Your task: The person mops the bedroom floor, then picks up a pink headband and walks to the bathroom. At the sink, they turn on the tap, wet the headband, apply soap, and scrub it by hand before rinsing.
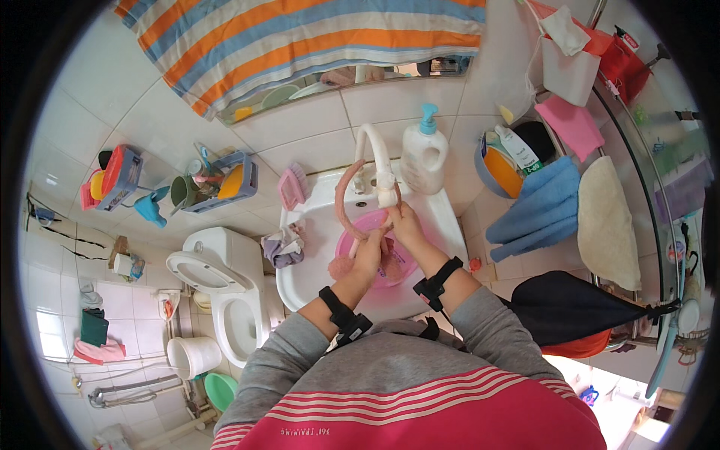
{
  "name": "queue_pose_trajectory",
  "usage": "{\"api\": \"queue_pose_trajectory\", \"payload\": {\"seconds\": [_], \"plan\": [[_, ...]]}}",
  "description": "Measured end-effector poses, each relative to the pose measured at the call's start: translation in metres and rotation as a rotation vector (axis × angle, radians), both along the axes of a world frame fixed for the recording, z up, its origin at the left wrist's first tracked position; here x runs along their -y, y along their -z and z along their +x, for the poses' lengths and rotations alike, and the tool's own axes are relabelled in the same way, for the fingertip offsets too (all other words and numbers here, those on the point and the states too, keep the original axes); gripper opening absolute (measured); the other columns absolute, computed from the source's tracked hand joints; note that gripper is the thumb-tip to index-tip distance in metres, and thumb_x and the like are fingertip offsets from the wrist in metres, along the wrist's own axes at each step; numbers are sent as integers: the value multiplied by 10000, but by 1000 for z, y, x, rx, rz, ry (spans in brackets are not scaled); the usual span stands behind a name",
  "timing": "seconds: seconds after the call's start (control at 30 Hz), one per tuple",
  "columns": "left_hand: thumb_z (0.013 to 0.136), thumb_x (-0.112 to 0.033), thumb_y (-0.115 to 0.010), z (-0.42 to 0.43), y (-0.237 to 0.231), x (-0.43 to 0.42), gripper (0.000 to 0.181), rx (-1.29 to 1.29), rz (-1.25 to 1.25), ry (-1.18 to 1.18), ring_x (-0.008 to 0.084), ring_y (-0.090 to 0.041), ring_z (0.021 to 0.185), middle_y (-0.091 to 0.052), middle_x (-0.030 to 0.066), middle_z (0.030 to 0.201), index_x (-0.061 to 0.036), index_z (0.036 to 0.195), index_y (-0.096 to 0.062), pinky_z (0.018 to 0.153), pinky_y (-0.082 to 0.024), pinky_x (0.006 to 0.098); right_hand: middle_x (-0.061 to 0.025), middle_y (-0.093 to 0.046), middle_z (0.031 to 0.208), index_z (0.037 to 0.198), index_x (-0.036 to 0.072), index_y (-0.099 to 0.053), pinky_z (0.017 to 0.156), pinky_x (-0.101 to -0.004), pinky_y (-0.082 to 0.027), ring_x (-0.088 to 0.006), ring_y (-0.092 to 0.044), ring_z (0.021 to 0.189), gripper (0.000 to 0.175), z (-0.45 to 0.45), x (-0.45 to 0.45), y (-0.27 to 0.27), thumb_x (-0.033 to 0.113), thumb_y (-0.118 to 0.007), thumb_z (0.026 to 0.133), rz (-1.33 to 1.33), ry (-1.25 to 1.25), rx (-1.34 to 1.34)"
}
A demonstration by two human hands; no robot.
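Note:
A fuzzy pink headband-like loop (341, 203) arches up beside the white curved faucet (365, 135), with fluffy parts (340, 268) hanging at its lower side. My left hand (368, 253) grips its lower left part. Close under the faucet's spout, my right hand (406, 224) has its fingers closed on the loop's right part. Below both hands a pink plastic basin (350, 229) sits in the white sink (304, 281). The hands partly hide the basin's inside and the fluffy parts.
A pump bottle (422, 163) stands behind the sink at right. A pink brush (291, 188) and a crumpled cloth (286, 247) lie on the left rim. The toilet (239, 320) is at left; a blue towel (537, 208) hangs at right.

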State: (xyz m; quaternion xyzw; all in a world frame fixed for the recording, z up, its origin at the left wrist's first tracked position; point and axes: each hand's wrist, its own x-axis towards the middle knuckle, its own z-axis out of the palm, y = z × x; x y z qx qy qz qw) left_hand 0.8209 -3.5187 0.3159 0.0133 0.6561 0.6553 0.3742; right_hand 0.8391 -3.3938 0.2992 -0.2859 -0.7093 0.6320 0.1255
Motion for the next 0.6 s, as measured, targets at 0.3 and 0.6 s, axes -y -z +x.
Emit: {"api": "queue_pose_trajectory", "payload": {"seconds": [0.3,0.6], "plan": [[903,-248,-485,-12,-15,-10,247,-75,39,-121,116,-518,632,-581,46,759,-30,849,-587,559,-428,243,-11,-547,730,955,28,-512,565,-252,-465,-117,-536,621,132,10,17,-7,148,-463,934,-600,-40,-338],[891,-165,-484,1,-16,-15,198,-63,60,-97,111,-525,585,-587,53,705,-7,825,-584,498,-407,240,-44,-554,735,998,8,-493,530,-270,-446,-130,-536,603,185,-3,-2,11,178,-494,924,-384,17,0]]}}
